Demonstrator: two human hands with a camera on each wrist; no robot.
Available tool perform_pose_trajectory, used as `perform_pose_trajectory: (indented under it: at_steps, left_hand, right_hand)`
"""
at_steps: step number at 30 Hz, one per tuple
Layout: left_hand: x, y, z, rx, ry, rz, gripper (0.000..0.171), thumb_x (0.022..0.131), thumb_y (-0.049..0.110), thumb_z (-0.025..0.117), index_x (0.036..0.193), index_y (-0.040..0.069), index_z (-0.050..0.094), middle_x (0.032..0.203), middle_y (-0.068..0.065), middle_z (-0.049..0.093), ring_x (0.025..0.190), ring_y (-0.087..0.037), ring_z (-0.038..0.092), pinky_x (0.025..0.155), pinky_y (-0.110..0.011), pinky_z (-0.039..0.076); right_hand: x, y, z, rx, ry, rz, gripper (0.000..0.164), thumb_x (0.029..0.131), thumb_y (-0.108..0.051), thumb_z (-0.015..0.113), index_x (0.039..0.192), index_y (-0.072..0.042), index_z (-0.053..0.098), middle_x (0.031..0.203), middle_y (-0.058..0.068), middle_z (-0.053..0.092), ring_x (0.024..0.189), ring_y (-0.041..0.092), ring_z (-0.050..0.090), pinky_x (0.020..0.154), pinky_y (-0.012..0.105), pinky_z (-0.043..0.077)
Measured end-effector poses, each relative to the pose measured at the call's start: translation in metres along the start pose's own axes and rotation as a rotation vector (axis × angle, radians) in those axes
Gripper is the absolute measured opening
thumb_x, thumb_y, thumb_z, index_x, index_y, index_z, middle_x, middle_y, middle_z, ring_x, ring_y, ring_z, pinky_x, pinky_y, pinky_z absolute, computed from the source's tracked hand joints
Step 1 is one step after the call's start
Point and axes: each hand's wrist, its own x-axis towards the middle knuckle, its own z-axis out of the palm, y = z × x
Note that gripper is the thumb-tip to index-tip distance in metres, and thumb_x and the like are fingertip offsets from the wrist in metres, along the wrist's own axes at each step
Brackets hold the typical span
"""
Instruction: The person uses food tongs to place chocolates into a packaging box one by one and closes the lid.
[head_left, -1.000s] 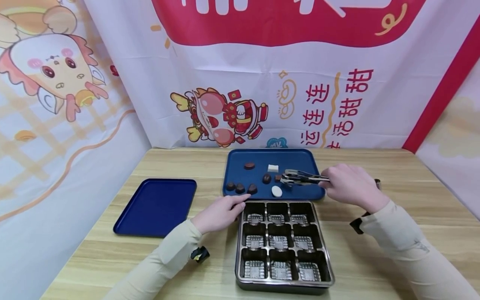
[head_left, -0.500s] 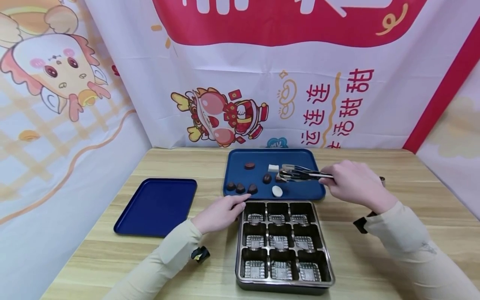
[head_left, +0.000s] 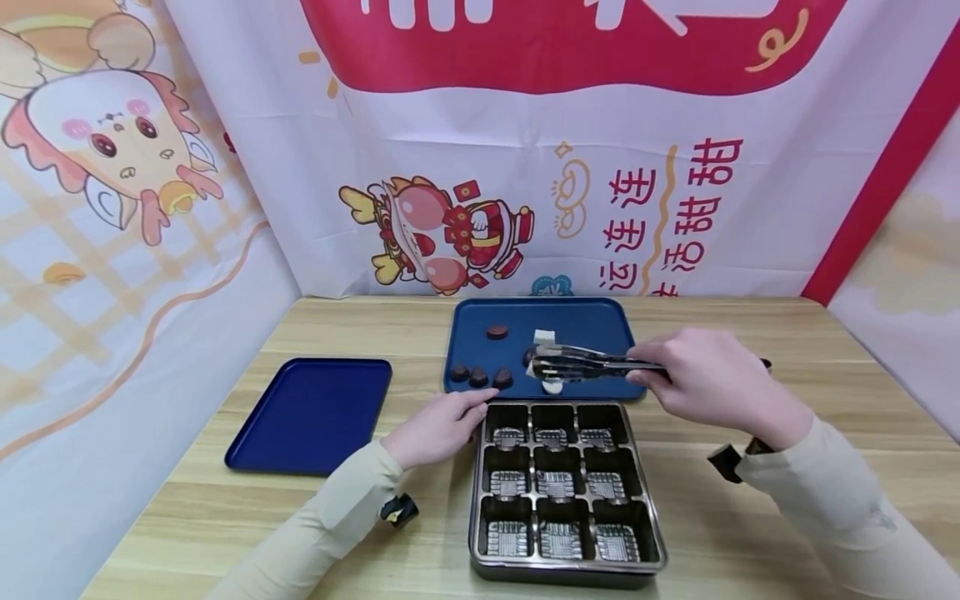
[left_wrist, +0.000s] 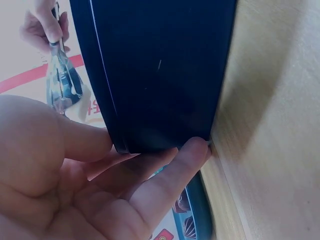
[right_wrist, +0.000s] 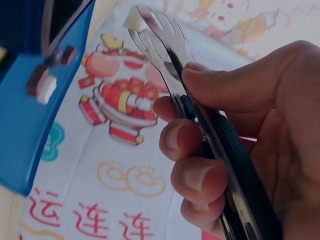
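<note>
My right hand (head_left: 708, 383) grips a pair of metal tongs (head_left: 588, 365), fingers and thumb wrapped about the handles. A small cream-coloured piece (right_wrist: 134, 20) is pinched at the tongs' tips, seen in the right wrist view. In the head view the tips hang over the blue tray (head_left: 472, 312) of chocolates. My left hand (head_left: 435, 429) holds the far left corner of a dark box (head_left: 648, 533) with several compartments, its fingers along the far wall and the thumb at the side. Dark chocolates (head_left: 502, 379) sit near those fingertips.
A second, darker blue tray (head_left: 311, 412) lies on the wooden table (head_left: 420, 533) at the left. On the first tray are also a brown oval chocolate (head_left: 497, 332), a white block (head_left: 544, 337) and a white oval piece (head_left: 552, 387). A printed cloth (head_left: 450, 108) hangs behind.
The tongs have moved left and slightly nearer, carrying a piece up from where the small brown block lay. My left hand and the box stay put.
</note>
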Motion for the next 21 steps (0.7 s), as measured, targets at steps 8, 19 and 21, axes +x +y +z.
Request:
perform_pose_trajectory:
  at_steps: [8,19,21]
  left_hand:
    - [0.001,-0.003,0.001,0.053,0.041,0.018,0.037,0.104,0.018,0.039,0.136,0.005,0.051,0.084,-0.002,0.056,0.062,-0.012,0.05,0.078,-0.03,0.041]
    - [0.001,-0.001,-0.002,0.039,0.028,0.0,0.037,0.104,0.019,0.038,0.136,0.005,0.052,0.118,-0.003,0.058,0.095,-0.017,0.053,0.083,-0.032,0.039]
    - [0.001,0.0,-0.002,0.038,0.023,-0.002,0.037,0.104,0.019,0.038,0.136,0.004,0.051,0.121,-0.004,0.058,0.096,-0.017,0.054,0.084,-0.033,0.039]
  right_hand:
    - [0.003,-0.027,0.006,0.014,-0.019,-0.104,0.032,0.086,-0.025,0.068,0.066,-0.028,0.042,0.057,-0.016,0.034,0.045,0.0,0.03,0.041,0.022,0.026]
    - [0.012,-0.045,0.021,-0.03,-0.085,-0.159,0.029,0.086,-0.024,0.067,0.065,-0.024,0.047,0.058,-0.014,0.037,0.046,0.001,0.035,0.039,0.021,0.027]
    - [0.014,-0.047,0.021,-0.046,-0.1,-0.17,0.027,0.086,-0.024,0.067,0.066,-0.023,0.049,0.058,-0.013,0.037,0.046,0.002,0.034,0.038,0.021,0.026]
